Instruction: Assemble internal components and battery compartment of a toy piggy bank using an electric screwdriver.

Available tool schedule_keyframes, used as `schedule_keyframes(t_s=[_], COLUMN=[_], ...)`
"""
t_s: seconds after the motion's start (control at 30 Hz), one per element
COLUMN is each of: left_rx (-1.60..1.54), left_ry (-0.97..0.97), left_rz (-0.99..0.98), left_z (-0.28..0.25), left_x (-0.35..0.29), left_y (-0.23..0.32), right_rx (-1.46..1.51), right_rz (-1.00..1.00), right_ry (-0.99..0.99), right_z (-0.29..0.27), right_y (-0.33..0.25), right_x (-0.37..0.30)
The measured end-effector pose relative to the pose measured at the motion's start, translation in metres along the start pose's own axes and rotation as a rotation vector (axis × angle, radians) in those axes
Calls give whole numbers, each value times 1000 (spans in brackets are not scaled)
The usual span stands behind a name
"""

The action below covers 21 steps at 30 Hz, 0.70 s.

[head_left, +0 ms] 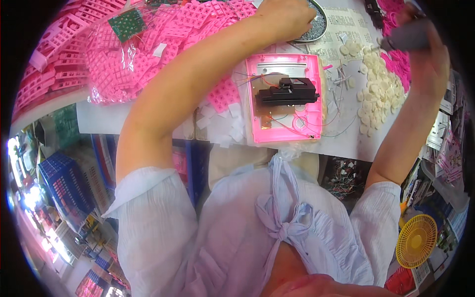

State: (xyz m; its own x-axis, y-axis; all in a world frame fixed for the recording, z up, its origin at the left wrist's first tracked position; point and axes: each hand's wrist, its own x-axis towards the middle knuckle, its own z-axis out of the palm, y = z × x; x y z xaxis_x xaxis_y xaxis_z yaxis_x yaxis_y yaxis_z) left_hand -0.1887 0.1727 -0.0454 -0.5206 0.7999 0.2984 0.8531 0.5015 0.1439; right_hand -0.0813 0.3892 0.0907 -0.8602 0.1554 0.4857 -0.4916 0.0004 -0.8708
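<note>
My left hand reaches over the edge of a round dish of small grey screws. Its fingers are curled together at the screws, and what they pinch is hidden. At the far right, my right hand, smeared by motion, is wrapped round a dark grey electric screwdriver whose tip points left. Between my arms a pink plastic housing lies on the table, apart from both hands. A black plastic mechanism sits across it, with thin coloured wires trailing out.
Pink plastic parts pile up at the left, some bagged, with a green circuit board on top. Cream discs and magenta pieces lie right. White paper bits are near the front edge; newspaper covers the back.
</note>
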Motion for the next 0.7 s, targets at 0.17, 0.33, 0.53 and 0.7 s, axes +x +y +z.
schedule_keyframes(t_s=[0.17, 0.33, 0.53, 0.7], left_rx=[123, 86, -277, -581], left_ry=[-86, 81, 259, 223], left_rz=[-16, 64, 26, -160], left_z=[1, -41, -106, -92], left_x=[11, 1, -104, -138], left_y=[-5, 5, 68, 82], right_rx=[111, 214, 494, 457], right_rz=[49, 47, 45, -23], right_ry=[-8, -233, -408, -605], right_z=[57, 45, 65, 82], right_y=[10, 20, -11, -20], right_x=[-4, -6, -60, -68])
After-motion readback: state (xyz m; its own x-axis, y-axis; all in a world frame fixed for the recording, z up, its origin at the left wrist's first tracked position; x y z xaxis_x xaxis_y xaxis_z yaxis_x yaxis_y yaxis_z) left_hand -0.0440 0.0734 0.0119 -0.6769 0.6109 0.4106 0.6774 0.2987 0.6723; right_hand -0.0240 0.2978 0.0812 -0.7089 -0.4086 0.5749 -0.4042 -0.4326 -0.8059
